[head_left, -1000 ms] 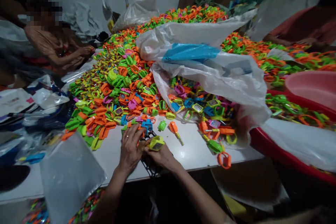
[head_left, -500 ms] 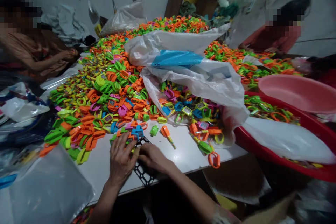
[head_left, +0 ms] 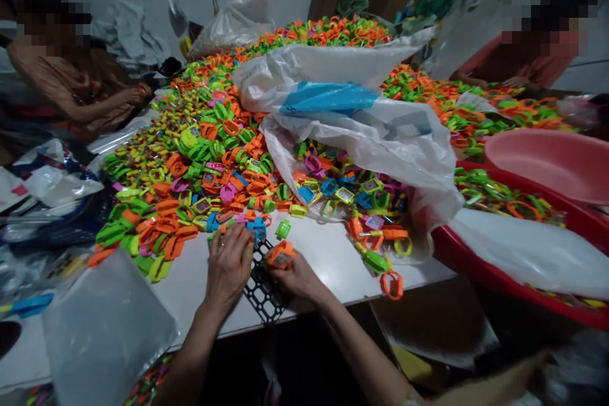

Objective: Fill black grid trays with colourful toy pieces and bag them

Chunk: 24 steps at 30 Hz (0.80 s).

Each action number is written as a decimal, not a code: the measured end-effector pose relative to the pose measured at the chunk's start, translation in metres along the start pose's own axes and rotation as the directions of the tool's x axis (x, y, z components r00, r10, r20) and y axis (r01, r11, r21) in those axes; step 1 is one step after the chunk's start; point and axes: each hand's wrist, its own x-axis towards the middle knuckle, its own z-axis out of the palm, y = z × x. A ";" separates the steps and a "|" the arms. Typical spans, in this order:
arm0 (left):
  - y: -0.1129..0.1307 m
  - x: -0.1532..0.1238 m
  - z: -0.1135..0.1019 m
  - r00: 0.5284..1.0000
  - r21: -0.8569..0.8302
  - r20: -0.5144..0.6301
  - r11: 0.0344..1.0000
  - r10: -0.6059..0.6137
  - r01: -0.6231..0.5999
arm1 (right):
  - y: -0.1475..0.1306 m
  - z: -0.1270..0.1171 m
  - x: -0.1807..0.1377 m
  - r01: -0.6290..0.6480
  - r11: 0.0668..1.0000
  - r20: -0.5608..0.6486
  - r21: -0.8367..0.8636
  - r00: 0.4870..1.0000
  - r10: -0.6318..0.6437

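My right hand (head_left: 294, 274) grips an orange toy watch (head_left: 281, 255) just above a black plastic grid (head_left: 264, 295) at the table's front edge. To the left of the grid, my left hand (head_left: 231, 263) lies palm down with its fingers stretched forward; the fingertips reach small coloured toy watches at the pile's edge. A blue toy watch (head_left: 257, 228) sits just beyond the grid. Close by on the white tabletop is a green toy watch piece (head_left: 283, 229). What lies under my left palm is hidden.
A large heap of toy watches (head_left: 209, 165) covers the table, with a white plastic sack (head_left: 361, 133) across it. Right stand a red basin (head_left: 442, 247) and a pink basin (head_left: 547, 162). Clear plastic bags (head_left: 111, 330) lie at left. Two people sit at the far sides.
My right hand has moved right, off the grid, and now holds the orange toy watch that lay on the tabletop. My left hand's fingers have drawn together. The view has shifted slightly.
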 end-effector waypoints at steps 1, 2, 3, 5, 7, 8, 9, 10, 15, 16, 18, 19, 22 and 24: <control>-0.001 -0.001 0.003 1.000 0.017 0.001 1.000 0.013 -0.013 | 0.004 0.009 0.002 -0.022 0.999 -0.005 0.024 1.000 0.022; -0.002 -0.003 0.005 1.000 0.025 -0.009 1.000 0.015 -0.015 | 0.007 0.015 0.004 -0.046 0.998 -0.016 0.037 0.999 0.046; -0.003 -0.005 0.007 1.000 0.026 -0.018 1.000 0.016 -0.015 | 0.010 0.019 0.006 -0.058 0.998 -0.028 0.040 0.998 0.059; -0.004 -0.007 0.008 0.999 0.018 -0.022 0.999 0.029 -0.029 | 0.014 0.021 0.010 -0.019 1.000 -0.027 -0.011 0.999 0.019; -0.005 -0.009 0.007 0.999 0.021 -0.014 0.999 0.040 -0.040 | 0.013 0.019 0.013 0.100 0.982 0.039 -0.163 0.995 -0.095; -0.005 -0.010 0.006 0.999 0.022 -0.002 0.999 0.048 -0.048 | 0.012 0.017 0.015 0.167 0.952 0.085 -0.257 0.985 -0.150; -0.005 -0.010 0.006 0.998 0.020 0.013 0.998 0.061 -0.061 | 0.010 0.017 0.017 0.226 0.910 0.128 -0.348 0.973 -0.193; -0.006 -0.010 0.006 0.997 0.014 0.026 0.997 0.077 -0.078 | 0.009 0.018 0.018 0.268 0.862 0.163 -0.431 0.962 -0.218; -0.008 -0.010 0.006 0.994 0.046 0.047 0.994 0.098 -0.100 | 0.007 0.036 0.028 0.314 0.674 0.269 -0.668 0.947 -0.175; -0.009 -0.010 0.005 0.994 0.055 0.047 0.994 0.096 -0.099 | 0.006 0.036 0.028 0.324 0.670 0.281 -0.669 0.944 -0.175; -0.010 -0.011 0.003 0.992 0.052 0.055 0.992 0.114 -0.117 | 0.002 0.026 0.026 0.345 0.714 0.316 -0.609 0.931 -0.181; -0.010 -0.013 0.002 0.990 0.043 0.053 0.990 0.131 -0.134 | -0.003 0.016 0.026 0.348 0.746 0.339 -0.567 0.925 -0.174; -0.010 -0.017 -0.001 0.985 0.028 0.032 0.985 0.171 -0.172 | -0.028 -0.032 0.036 0.286 0.755 0.275 -0.591 0.951 -0.144; -0.009 -0.017 -0.001 0.984 0.036 0.008 0.983 0.179 -0.179 | -0.050 -0.065 0.055 0.126 0.614 0.046 -0.779 0.988 -0.145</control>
